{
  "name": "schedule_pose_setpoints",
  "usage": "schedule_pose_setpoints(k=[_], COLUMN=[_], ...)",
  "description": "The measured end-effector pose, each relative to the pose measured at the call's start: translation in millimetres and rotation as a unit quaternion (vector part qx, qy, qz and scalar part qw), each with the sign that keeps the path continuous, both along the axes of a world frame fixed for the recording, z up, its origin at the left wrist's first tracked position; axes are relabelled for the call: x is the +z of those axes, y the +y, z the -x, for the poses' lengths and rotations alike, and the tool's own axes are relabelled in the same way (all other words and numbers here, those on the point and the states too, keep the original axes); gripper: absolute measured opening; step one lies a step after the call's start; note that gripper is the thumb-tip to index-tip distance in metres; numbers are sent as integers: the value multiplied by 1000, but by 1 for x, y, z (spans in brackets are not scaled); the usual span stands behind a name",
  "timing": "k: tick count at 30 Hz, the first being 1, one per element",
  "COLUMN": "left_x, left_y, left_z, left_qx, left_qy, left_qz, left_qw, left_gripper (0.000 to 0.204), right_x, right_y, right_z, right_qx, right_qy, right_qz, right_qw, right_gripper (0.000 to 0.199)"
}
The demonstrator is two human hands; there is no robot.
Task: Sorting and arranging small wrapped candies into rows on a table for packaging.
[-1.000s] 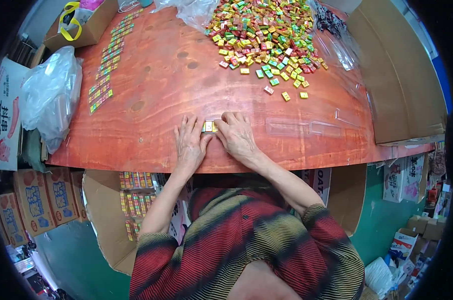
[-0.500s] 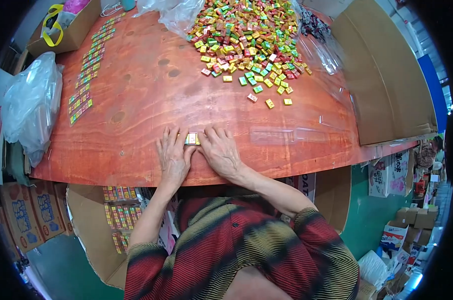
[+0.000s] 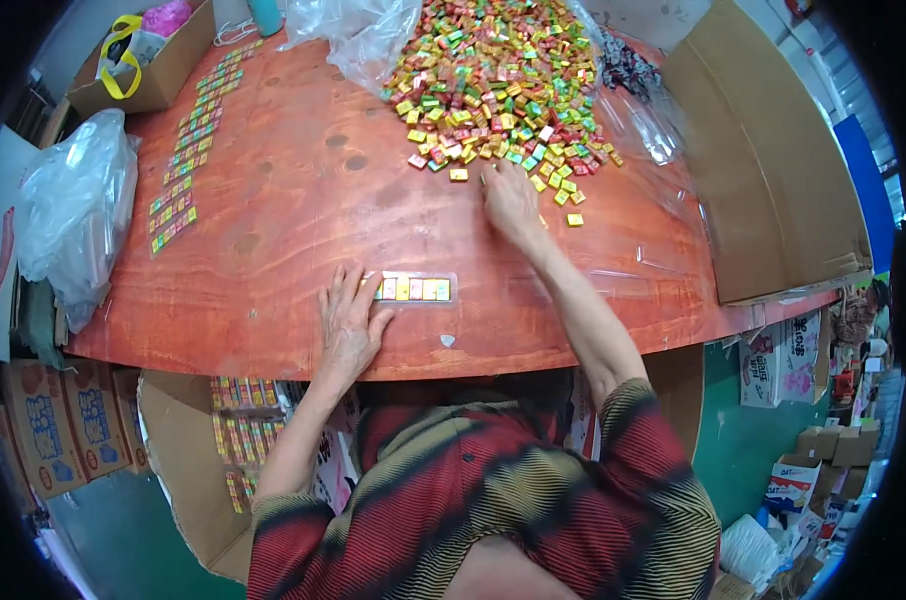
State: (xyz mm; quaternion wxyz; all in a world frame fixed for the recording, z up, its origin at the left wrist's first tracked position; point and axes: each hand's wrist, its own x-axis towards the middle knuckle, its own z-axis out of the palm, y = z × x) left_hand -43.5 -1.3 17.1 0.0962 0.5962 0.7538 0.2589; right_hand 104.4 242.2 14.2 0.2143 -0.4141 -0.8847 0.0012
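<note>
My left hand (image 3: 348, 322) lies flat on the table at the left end of a narrow clear plastic tray (image 3: 455, 284), thumb apart and fingers partly covering that end. A row of small wrapped blocks (image 3: 416, 289), yellow, pink and pale green, sits in the tray. My right arm stretches forward, and my right hand (image 3: 513, 208) is at the near edge of a big pile of such blocks (image 3: 493, 85), in red, yellow and green. Its fingers are bent down and drawn together; what is in them is hidden. Loose yellow blocks (image 3: 574, 220) lie beside it.
Filled strips of blocks (image 3: 175, 225) run along the table's left side. Clear bags (image 3: 78, 215) hang at the left edge. A tall cardboard box (image 3: 763, 180) stands at right. Empty clear trays (image 3: 613, 282) lie right of my forearm. Below the table, a carton (image 3: 183, 450) holds packed strips.
My right hand has left the tray and moved forward to the pile, uncovering the row of blocks. My left hand has stayed at the tray's left end.
</note>
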Motion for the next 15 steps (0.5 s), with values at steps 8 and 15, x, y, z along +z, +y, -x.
schedule_pose_setpoints(k=[8,15], left_x=[1,-10], left_y=[29,27], left_z=[0,11], left_qx=[-51,-54], left_qy=[14,67], left_qz=[-14,9], left_qw=[998,996], left_gripper=[48,38], right_x=[19,11], right_y=[-5,-37], right_z=[-6,6], right_qx=[57,108], right_qy=[-40,60], right_qz=[75,72], right_qw=[995,990], right_gripper=[21,34])
